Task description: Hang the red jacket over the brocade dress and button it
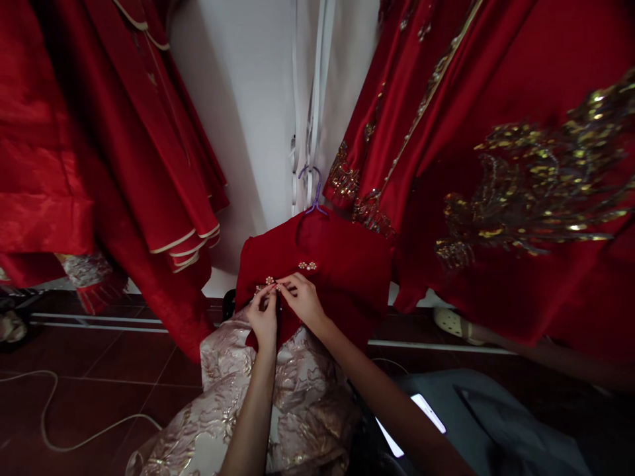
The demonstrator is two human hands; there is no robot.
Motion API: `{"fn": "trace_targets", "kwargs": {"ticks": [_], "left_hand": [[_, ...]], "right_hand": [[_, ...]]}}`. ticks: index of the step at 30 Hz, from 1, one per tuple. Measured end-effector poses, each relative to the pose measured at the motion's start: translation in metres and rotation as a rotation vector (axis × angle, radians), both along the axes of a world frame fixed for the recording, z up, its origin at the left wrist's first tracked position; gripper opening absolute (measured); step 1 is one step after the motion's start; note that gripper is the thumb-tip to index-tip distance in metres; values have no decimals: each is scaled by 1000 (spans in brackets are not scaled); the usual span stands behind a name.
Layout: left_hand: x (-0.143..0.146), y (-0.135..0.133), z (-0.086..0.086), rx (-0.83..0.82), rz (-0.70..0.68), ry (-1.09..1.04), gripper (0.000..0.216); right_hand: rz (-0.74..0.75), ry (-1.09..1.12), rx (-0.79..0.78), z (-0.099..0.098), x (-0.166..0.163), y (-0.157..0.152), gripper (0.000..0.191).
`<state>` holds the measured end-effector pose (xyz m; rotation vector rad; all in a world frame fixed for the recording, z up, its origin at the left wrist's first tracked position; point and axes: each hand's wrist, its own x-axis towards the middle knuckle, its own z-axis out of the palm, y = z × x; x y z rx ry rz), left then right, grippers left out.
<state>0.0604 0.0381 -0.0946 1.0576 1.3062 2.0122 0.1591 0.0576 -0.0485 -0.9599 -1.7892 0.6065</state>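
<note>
A dark red garment hangs on a purple hanger in front of me. Near its neck opening sits a flower-shaped pearl ornament. Lower on the left, a similar ornament lies right at my fingertips. My left hand is closed in a pinch beside that ornament. From the right, my right hand pinches at almost the same spot, its fingertips close to the left ones. Whatever is between the fingers is too small and too hidden to tell.
Pale brocade fabric with gold pattern spreads below the garment. Red clothes hang at left, sequined red ones at right. A lit phone lies at lower right. Another person's pale clog shows there. A white cable crosses the floor.
</note>
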Motion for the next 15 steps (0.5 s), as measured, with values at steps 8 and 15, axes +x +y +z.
{"fn": "trace_targets", "kwargs": {"ticks": [8, 15], "left_hand": [[0, 3, -2, 0, -15, 73, 30], [7, -5, -11, -46, 35, 166, 26]], "right_hand": [[-19, -38, -25, 3, 1, 12, 14], [86, -16, -259, 14, 32, -6, 20]]}}
